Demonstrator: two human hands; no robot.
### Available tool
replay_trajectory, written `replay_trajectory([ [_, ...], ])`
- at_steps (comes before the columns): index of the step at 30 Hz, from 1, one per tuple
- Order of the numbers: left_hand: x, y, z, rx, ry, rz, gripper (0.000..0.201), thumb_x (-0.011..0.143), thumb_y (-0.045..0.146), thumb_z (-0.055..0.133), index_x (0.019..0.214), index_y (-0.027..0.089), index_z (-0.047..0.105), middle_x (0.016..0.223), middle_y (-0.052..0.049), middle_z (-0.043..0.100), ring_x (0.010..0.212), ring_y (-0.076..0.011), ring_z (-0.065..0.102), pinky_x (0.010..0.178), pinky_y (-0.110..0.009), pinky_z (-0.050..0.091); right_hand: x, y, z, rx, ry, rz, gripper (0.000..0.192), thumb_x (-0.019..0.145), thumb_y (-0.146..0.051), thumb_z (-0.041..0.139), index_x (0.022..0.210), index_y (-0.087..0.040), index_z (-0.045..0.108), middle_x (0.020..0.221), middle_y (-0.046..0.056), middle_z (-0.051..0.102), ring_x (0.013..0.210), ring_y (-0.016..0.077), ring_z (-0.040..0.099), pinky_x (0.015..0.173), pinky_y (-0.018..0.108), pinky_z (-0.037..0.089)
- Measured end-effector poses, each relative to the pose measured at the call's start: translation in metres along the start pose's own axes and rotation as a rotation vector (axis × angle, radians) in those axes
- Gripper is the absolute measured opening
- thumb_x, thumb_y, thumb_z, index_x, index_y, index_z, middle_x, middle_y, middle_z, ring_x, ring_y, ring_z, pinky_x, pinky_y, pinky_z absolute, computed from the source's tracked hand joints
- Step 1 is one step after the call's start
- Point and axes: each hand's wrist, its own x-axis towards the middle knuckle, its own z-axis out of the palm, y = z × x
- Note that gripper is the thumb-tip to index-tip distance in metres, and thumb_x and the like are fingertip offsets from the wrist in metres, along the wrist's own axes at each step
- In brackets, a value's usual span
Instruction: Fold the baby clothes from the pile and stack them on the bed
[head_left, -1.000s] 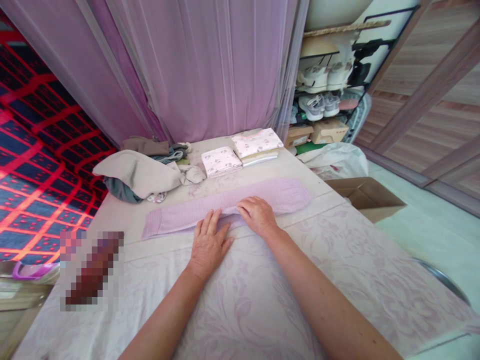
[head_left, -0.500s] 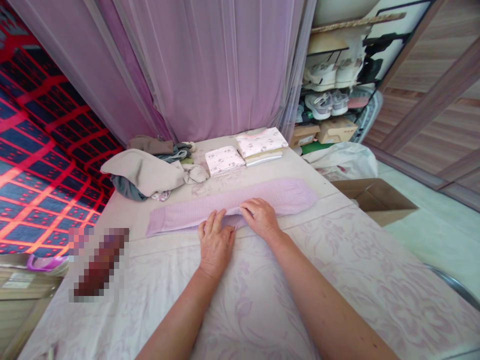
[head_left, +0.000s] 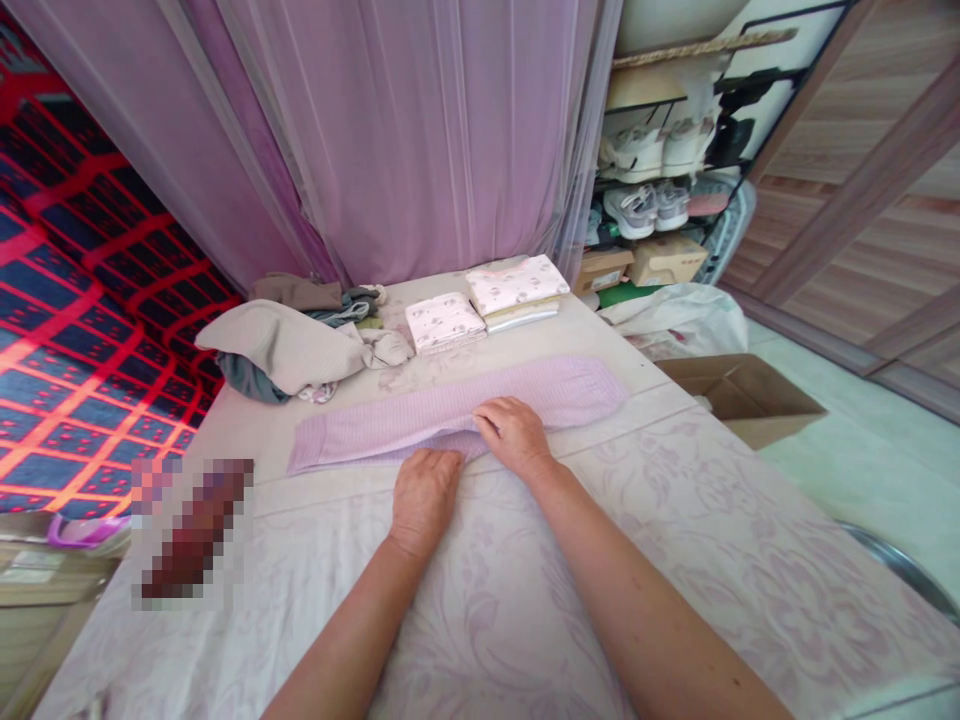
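Note:
A lilac ribbed garment (head_left: 375, 425) lies in a long flat strip across the table, with a cuff-like band at its left end. My right hand (head_left: 514, 435) is closed on the upper layer near the middle, lifting its near edge slightly so a gap shows below. Just left of it, my left hand (head_left: 427, 495) has its fingers curled in at the near edge of the same garment. Its fingertips are partly hidden against the cloth.
Crumpled clothes (head_left: 285, 345) lie at the back left of the table (head_left: 495, 600). Folded printed clothes (head_left: 446, 322) sit at the back, beside a second folded pile (head_left: 517, 285). An open cardboard box (head_left: 742, 395) and a shoe rack (head_left: 667, 150) stand right. A blurred-out dark red item (head_left: 199, 530) is left.
My left fingers have gone from spread over the garment's edge to curled in at its near side. The gap under the upper layer shows wider. My right hand stays at the same spot.

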Motion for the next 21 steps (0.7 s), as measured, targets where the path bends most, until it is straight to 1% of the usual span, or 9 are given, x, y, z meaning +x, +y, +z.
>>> replay_trajectory([
  [5,0.0051,0.0048,0.0006,-0.031,0.038,-0.207,0.011,0.091,0.025,0.048,0.088,0.020,0.058,0.076,-0.003,0.063,0.077,-0.0212,0.057,0.070,-0.032,0.043,0.0002,0.0002,0.0018,0.007,0.028,0.000,0.020,0.091,-0.024,0.050,0.088,-0.022,0.069,0.090,0.004,0.071,0.086,0.0182,0.059,0.079,0.030,0.041],
  [7,0.0062,0.0061,0.0020,-0.013,0.031,-0.238,0.012,0.092,0.026,0.047,0.088,0.021,0.058,0.075,-0.003,0.062,0.077,-0.0215,0.057,0.069,-0.031,0.043,0.0005,0.0004,0.0018,0.011,0.033,-0.002,0.021,0.092,-0.024,0.049,0.090,-0.022,0.069,0.091,0.004,0.071,0.087,0.0182,0.060,0.080,0.030,0.042],
  [10,0.0064,0.0052,0.0041,0.037,0.020,-0.190,0.017,0.093,0.024,0.043,0.092,0.022,0.060,0.079,-0.004,0.063,0.078,-0.0212,0.057,0.070,-0.031,0.044,0.0009,0.0010,0.0013,0.014,0.034,0.001,0.022,0.092,-0.025,0.047,0.092,-0.023,0.069,0.091,0.005,0.071,0.087,0.0182,0.060,0.080,0.030,0.042],
  [12,0.0055,0.0035,0.0052,0.063,0.022,-0.147,0.020,0.092,0.021,0.043,0.098,0.024,0.063,0.088,-0.005,0.063,0.080,-0.0201,0.057,0.071,-0.031,0.045,0.0009,0.0015,0.0014,0.011,0.035,0.007,0.022,0.092,-0.025,0.048,0.092,-0.023,0.069,0.091,0.005,0.071,0.087,0.0183,0.060,0.080,0.030,0.042],
  [15,0.0036,0.0026,0.0050,0.073,0.017,-0.127,0.025,0.092,0.020,0.045,0.105,0.025,0.065,0.098,-0.006,0.062,0.083,-0.0196,0.057,0.073,-0.031,0.047,0.0008,0.0015,0.0030,-0.001,0.023,0.022,0.021,0.092,-0.025,0.048,0.092,-0.022,0.069,0.091,0.005,0.071,0.088,0.0186,0.060,0.080,0.030,0.042],
  [18,0.0031,0.0046,0.0022,0.076,-0.021,-0.113,0.026,0.091,0.020,0.046,0.108,0.022,0.065,0.098,-0.008,0.061,0.085,-0.0215,0.057,0.077,-0.035,0.047,0.0011,0.0002,0.0037,-0.014,-0.001,0.024,0.020,0.091,-0.025,0.050,0.096,-0.022,0.068,0.094,0.005,0.071,0.089,0.0198,0.060,0.080,0.031,0.042],
  [21,0.0057,0.0055,-0.0022,0.096,-0.065,-0.081,0.024,0.091,0.020,0.048,0.106,0.020,0.067,0.096,-0.009,0.063,0.088,-0.0232,0.057,0.079,-0.036,0.046,-0.0001,0.0012,-0.0023,-0.010,0.027,0.011,0.021,0.090,-0.025,0.051,0.103,-0.021,0.066,0.099,0.007,0.070,0.092,0.0211,0.059,0.082,0.033,0.043],
])
